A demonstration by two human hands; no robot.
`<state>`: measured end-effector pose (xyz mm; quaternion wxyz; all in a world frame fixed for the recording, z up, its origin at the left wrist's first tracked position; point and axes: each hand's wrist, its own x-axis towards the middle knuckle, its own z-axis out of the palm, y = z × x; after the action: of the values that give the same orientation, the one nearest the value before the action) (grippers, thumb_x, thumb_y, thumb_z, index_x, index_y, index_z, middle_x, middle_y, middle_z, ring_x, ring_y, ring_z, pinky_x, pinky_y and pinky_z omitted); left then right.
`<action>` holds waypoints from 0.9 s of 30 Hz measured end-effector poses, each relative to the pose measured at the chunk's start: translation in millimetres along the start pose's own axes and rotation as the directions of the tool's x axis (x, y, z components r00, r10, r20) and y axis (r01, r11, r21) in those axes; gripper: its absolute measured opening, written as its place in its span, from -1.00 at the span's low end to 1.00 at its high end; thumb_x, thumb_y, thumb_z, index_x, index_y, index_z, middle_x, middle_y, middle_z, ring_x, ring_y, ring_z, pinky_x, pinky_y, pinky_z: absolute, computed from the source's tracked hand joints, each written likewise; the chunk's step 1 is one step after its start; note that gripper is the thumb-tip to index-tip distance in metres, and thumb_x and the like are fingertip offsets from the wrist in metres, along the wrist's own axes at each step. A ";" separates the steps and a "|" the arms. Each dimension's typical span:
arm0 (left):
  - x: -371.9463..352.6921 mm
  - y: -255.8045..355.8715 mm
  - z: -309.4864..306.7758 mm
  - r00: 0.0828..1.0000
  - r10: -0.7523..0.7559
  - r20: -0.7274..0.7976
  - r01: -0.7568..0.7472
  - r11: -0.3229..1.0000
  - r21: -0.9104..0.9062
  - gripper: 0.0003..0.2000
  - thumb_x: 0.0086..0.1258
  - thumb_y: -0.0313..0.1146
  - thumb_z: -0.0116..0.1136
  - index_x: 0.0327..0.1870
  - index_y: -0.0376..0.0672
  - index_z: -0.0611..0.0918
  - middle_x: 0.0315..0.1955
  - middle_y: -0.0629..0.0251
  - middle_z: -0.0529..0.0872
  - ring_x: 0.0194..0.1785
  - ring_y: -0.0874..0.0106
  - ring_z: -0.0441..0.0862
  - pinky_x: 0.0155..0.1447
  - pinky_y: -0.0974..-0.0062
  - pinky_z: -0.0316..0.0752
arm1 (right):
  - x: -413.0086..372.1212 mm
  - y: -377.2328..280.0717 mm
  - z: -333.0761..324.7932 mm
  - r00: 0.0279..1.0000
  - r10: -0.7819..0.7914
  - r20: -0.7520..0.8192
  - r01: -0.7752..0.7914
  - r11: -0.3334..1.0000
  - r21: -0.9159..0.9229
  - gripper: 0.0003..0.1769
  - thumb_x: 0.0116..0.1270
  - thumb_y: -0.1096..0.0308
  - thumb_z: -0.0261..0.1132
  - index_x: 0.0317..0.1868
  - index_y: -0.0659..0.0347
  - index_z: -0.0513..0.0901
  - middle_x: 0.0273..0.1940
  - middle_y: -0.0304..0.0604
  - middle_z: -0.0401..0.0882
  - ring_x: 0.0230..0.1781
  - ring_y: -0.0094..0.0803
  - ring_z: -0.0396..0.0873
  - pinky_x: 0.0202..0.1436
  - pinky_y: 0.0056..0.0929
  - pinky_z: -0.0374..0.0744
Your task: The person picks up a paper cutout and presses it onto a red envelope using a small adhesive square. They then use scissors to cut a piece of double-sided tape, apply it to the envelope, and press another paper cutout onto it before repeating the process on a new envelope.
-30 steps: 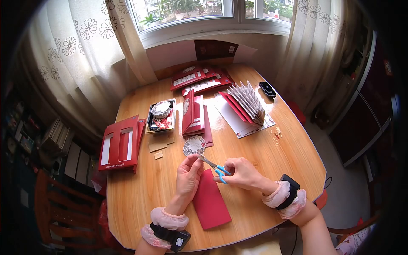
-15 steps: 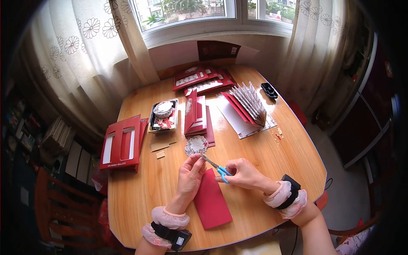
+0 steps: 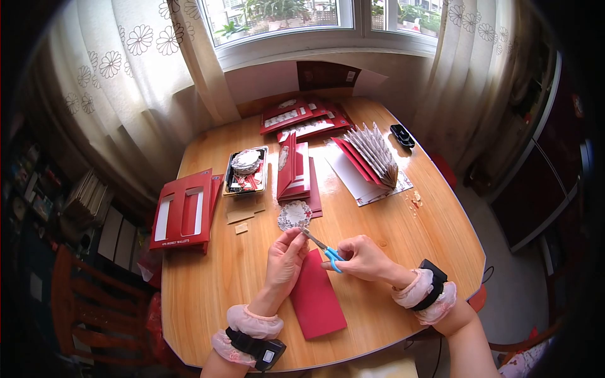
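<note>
Scissors with blue handles [image 3: 334,257] are in my right hand [image 3: 365,258], their metal blades pointing up and left. The blade tips meet the fingertips of my left hand [image 3: 287,264], which are pinched together. What lies in that pinch is too small to make out. Below and between my hands, a plain red envelope-like card [image 3: 318,299] lies flat on the table. Just beyond my left fingertips is a round paper piece with a scalloped, patterned edge [image 3: 294,215], near the foot of a standing red folded card [image 3: 292,173].
A tray [image 3: 228,183] holds more round paper pieces and small red bits. Red money wallet packs [image 3: 181,217] stand at the left, with more red packs [image 3: 302,120] at the back. A fanned patterned paper stack [image 3: 372,157], black object [image 3: 402,136] and scraps [image 3: 416,200] lie right.
The view has shifted slightly, so the whole scene sits a little further right. Both hands and the scissors keep nearly the same pose.
</note>
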<state>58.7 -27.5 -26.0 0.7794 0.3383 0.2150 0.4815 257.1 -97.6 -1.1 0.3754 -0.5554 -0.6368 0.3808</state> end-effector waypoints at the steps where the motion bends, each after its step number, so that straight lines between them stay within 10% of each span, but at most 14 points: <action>1: -0.3 0.1 0.5 1.000 0.001 -0.001 -0.001 1.000 0.000 -0.84 0.52 -0.47 0.25 0.04 -0.19 0.65 -0.15 0.41 0.74 -0.18 0.64 0.65 0.00 0.67 0.59 | 0.0 0.7 0.0 1.000 -0.010 -0.003 0.010 1.000 -0.001 -0.54 0.18 0.11 0.56 -0.62 0.30 0.63 -0.75 -0.23 0.41 -0.70 -0.59 0.31 -0.59 -0.44 0.27; 27: -1.5 1.7 -1.8 1.000 0.014 0.007 -0.014 1.000 -0.025 -0.79 0.49 -0.53 0.22 0.09 -0.23 0.61 -0.17 0.31 0.74 -0.16 0.56 0.68 0.02 0.59 0.61 | 1.0 -6.1 -4.1 1.000 -0.020 -0.019 0.019 0.997 -0.074 -0.51 0.14 0.09 0.54 -0.28 0.34 0.53 -0.47 -0.10 0.52 -0.44 -0.33 0.53 -0.34 -0.31 0.51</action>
<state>55.8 -27.8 -25.9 0.7809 0.3319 0.2039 0.4883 258.2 -96.9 6.3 0.3649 -0.5664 -0.6519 0.3479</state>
